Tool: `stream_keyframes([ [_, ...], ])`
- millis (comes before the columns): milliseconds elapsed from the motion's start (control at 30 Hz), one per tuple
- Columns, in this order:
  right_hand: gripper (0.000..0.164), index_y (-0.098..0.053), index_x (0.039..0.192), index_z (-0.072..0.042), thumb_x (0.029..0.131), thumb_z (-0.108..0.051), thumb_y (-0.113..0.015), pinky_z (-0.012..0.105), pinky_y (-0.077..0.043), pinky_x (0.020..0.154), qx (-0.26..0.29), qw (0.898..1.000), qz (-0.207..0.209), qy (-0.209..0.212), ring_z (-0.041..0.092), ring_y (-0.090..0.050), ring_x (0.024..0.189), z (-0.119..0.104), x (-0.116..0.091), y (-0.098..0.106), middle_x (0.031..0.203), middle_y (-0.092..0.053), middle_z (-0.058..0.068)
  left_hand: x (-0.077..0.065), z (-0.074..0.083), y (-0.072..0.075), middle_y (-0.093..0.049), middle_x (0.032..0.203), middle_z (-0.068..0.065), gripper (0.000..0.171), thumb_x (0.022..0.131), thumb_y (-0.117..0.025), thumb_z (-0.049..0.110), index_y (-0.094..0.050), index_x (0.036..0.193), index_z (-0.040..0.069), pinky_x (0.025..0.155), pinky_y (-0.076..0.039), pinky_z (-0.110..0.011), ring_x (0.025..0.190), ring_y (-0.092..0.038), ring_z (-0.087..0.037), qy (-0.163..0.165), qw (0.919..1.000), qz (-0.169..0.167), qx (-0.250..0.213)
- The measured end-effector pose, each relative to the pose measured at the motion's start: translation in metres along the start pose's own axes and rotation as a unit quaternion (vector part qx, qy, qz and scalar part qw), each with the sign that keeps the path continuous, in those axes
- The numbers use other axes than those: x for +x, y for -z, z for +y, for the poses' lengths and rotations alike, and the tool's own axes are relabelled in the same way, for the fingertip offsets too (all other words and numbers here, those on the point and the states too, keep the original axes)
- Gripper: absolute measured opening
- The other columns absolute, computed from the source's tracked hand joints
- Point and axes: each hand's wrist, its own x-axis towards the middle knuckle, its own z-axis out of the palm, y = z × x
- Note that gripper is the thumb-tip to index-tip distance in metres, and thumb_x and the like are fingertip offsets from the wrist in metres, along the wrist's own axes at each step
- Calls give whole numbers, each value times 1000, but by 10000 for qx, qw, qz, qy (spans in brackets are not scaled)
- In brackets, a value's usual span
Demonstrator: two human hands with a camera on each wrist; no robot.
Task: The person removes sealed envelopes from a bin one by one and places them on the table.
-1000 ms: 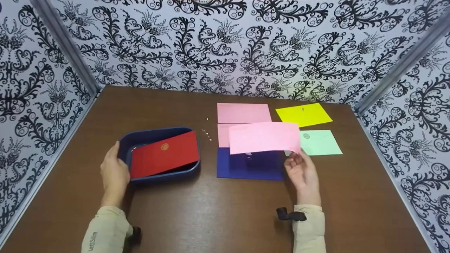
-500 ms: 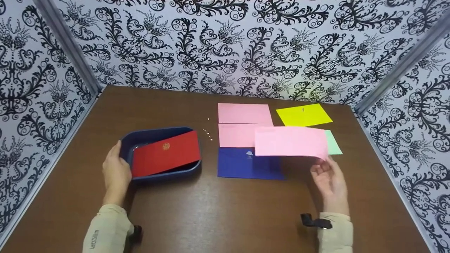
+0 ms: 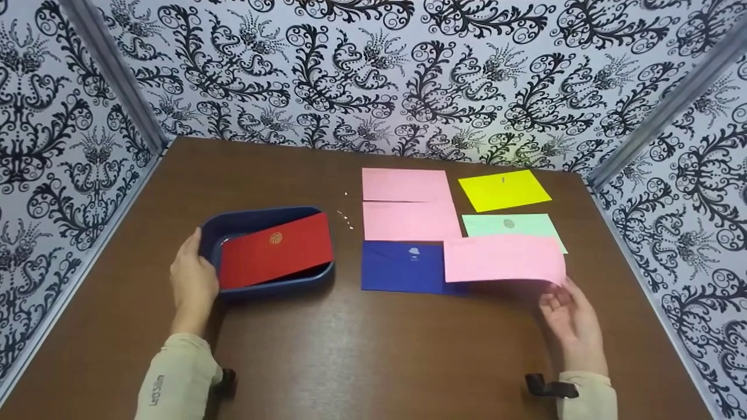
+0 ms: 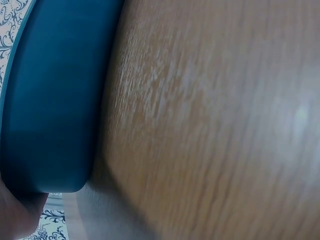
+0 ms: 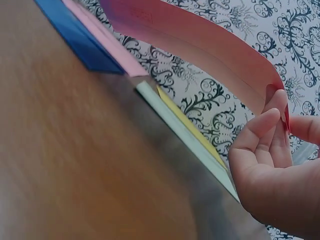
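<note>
My right hand (image 3: pixel 575 321) pinches the near right corner of a pink envelope (image 3: pixel 505 259) between thumb and fingers. The envelope is held above the table and covers part of a blue envelope (image 3: pixel 400 274) and the lower edge of a mint green envelope (image 3: pixel 513 224). In the right wrist view the pink envelope (image 5: pixel 200 50) bows away from the fingertips (image 5: pixel 272 115). At the left, my left hand (image 3: pixel 194 277) grips the left end of a dark blue tray (image 3: pixel 280 290). A red envelope (image 3: pixel 286 251) with a gold emblem lies tilted in it.
Two pink envelopes, an upper one (image 3: pixel 405 184) and a lower one (image 3: pixel 408 220), lie behind the blue envelope. A yellow envelope (image 3: pixel 505 189) sits at the back right. Small white specks (image 3: pixel 345 219) dot the brown table (image 3: pixel 362 361). Patterned walls (image 3: pixel 373 76) enclose it.
My right hand has carried the pink envelope rightward and nearer, uncovering the lower pink envelope and much of the mint green one. My left hand stays at the tray.
</note>
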Motion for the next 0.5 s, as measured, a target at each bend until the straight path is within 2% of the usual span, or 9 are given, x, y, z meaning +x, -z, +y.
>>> stream_keyframes([
  [300, 13, -63, 97, -4, 101, -6, -50, 32, -55, 71, -298, 9989, 365, -53, 22, -65, 77, -6, -8, 15, 85, -68, 12, 0, 1, 1, -37, 159, -19, 59, 99, -28, -2, -33, 156, 11, 118, -31, -58, 142, -37, -46, 58, 9999, -110, -35],
  [500, 20, -66, 93, -3, 102, -8, -49, 31, -56, 71, -632, 9963, 574, -31, 21, -66, 77, -12, -12, 21, 83, -70, 11, -1, 0, 1, -38, 158, -19, 58, 99, -28, -2, -35, 155, 10, 117, -32, -58, 141, -38, -47, 35, 10000, -65, -46],
])
